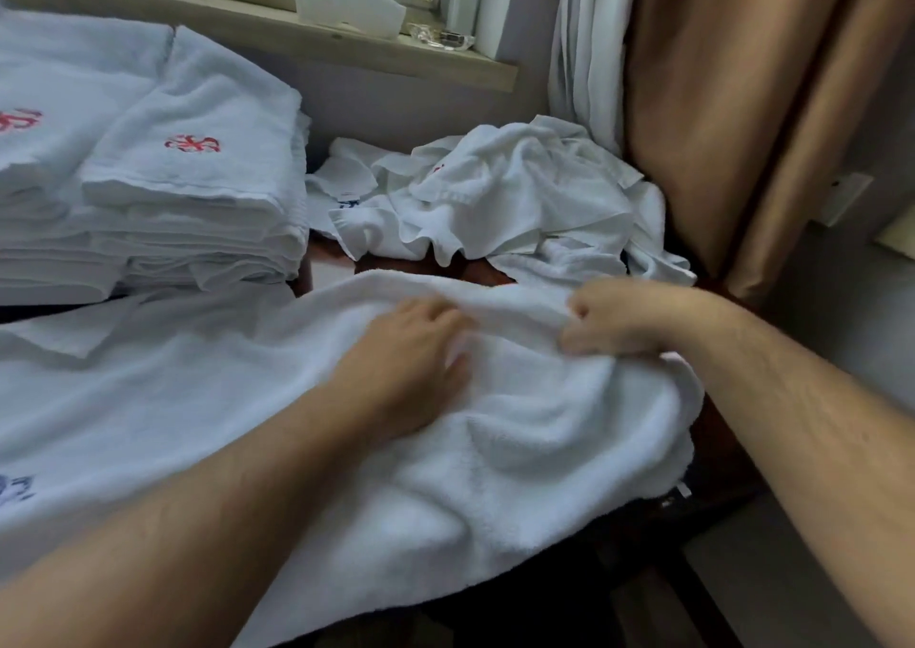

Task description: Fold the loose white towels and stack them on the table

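Smoothing a towel for folding
Left hand lies flat on it; right hand, grip tight, bunches its edge. Next, probably: pull it straight.

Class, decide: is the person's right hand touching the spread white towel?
Touching. The head view shows the right hand gripping a bunched fold of the spread towel.

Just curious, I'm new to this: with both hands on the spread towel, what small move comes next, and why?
Probably pull the far edge toward the body as a fold: the right hand pinches the rumpled towel at its far edge, while the left hand rests on it.
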The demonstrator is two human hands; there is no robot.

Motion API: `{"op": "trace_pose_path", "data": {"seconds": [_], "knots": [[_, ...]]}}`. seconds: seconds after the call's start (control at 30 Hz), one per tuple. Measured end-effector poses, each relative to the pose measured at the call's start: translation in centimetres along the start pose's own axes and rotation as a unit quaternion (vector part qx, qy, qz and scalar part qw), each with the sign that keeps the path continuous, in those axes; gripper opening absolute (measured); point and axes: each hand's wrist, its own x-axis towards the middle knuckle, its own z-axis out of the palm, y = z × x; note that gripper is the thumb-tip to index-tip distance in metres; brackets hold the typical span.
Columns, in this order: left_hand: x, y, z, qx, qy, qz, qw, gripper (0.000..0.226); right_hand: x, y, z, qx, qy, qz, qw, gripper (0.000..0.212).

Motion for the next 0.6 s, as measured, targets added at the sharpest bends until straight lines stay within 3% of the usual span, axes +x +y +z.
{"op": "trace_pose_path", "data": {"seconds": [0.03, 0.1, 0.17, 0.23, 0.37, 0.43, 0.5, 0.57, 0.6], "knots": [[-0.4, 0.2, 0.1, -0.064, 0.002, 0.076, 0.995, 0.042, 0.4, 0.2, -1.0, -0.001, 0.078, 0.019, 0.997, 0.03], [-0.6, 0.4, 0.5, -0.089, -0.018, 0.155, 0.984, 0.053, 1.1, 0.0, -2.5, 0.018, 0.26, 0.053, 0.964, 0.025], [-0.5, 0.3, 1.0, -0.041, -0.052, 0.159, 0.985, 0.068, 2.1, -1.0, -2.5, -0.008, 0.466, 0.021, 0.884, 0.014], [-0.3, 0.2, 1.4, 0.007, -0.084, 0.116, 0.99, 0.077, 3.1, -1.7, -2.0, -0.065, 0.545, 0.032, 0.836, 0.016], [-0.5, 0.0, 1.5, 0.064, -0.105, 0.025, 0.992, 0.084, 4.0, 0.1, -1.0, -0.047, 0.43, 0.159, 0.888, 0.041], [-0.4, 0.3, 1.4, 0.061, -0.116, 0.001, 0.991, 0.086, 3.4, 0.8, 0.2, 0.03, 0.347, 0.128, 0.928, 0.053], [0.3, 0.6, 1.0, 0.058, -0.128, -0.021, 0.99, 0.081, 2.5, 0.6, 2.1, 0.133, 0.237, 0.034, 0.962, 0.039], [1.7, 1.0, 0.7, 0.06, -0.131, -0.05, 0.988, 0.071, 1.6, 0.7, 3.9, 0.123, 0.175, -0.009, 0.977, 0.02], [2.3, 1.2, 0.6, 0.06, -0.13, -0.07, 0.987, 0.069, 1.1, 0.9, 4.4, 0.086, 0.168, 0.012, 0.982, 0.018]]}}
